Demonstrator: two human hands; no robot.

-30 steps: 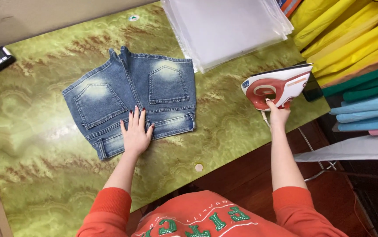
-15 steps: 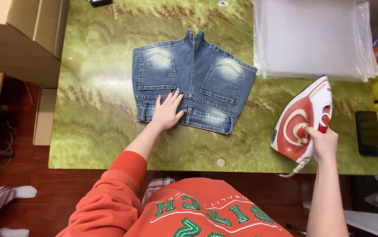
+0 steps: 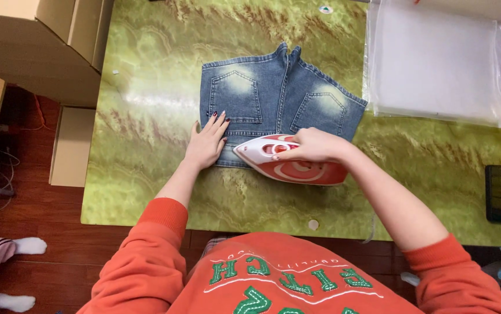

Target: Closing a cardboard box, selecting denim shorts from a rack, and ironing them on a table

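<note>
Shorts' hem (image 3: pixel 244 160) perhaps under iron (image 3: pixel 297 166)

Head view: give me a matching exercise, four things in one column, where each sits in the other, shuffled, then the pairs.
Things:
1. red and white clothes iron
2. stack of clear plastic bags
3. black phone
4. left hand

Places:
A. far right corner of the green marbled table
B. flat on the near left edge of the faded blue denim shorts
C. gripped by the right hand on the shorts' near edge
D. at the table's right edge

Pairs: 1-C, 2-A, 3-D, 4-B
</note>
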